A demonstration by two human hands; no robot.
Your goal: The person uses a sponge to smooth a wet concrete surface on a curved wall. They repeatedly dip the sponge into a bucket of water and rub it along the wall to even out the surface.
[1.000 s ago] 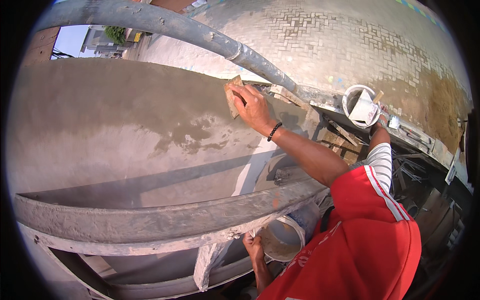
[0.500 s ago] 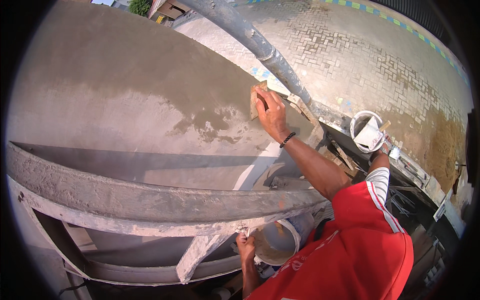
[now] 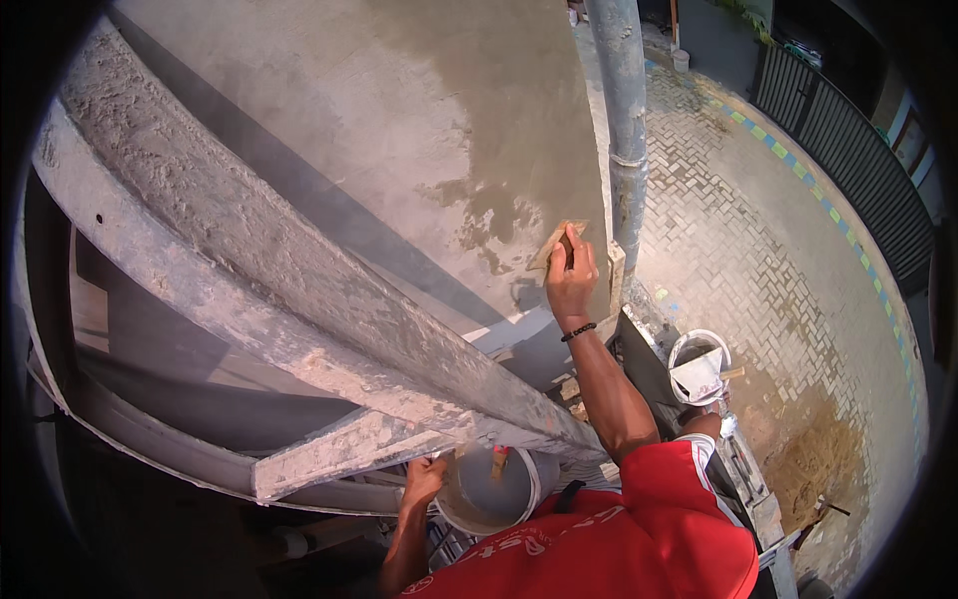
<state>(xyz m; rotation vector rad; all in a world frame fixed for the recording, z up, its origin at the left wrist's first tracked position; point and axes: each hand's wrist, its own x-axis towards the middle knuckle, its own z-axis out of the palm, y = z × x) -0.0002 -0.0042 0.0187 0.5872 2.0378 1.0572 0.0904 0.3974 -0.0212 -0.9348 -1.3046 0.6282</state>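
Observation:
My right hand [image 3: 572, 282], with a dark beaded bracelet at its wrist, grips a small wooden plastering float [image 3: 551, 243]. The float lies against the grey plastered wall [image 3: 399, 110], just beside a dark wet patch [image 3: 499, 215] near the wall's right edge. Lower down, my left hand [image 3: 425, 481] is closed near where a slanting brace [image 3: 344, 449] meets the mortar-crusted beam [image 3: 289, 265]. What its fingers hold is hidden. Directly right of that hand sits a bucket [image 3: 489, 494] of greyish water with an orange-brown object [image 3: 499, 461] inside.
A grey pipe [image 3: 627, 150] rises beside the wall's edge. At right, another person's hand [image 3: 702, 423] is by a white bucket [image 3: 679, 349] holding a white flat piece with a wooden handle. Beyond are brick paving [image 3: 743, 250], a sand pile [image 3: 808, 464] and a dark gate [image 3: 838, 170].
The view has turned, so the beam now slants steeply and the pipe stands nearly upright. The float has shifted along the wall toward the lower side of the wet patch. My left hand keeps its place.

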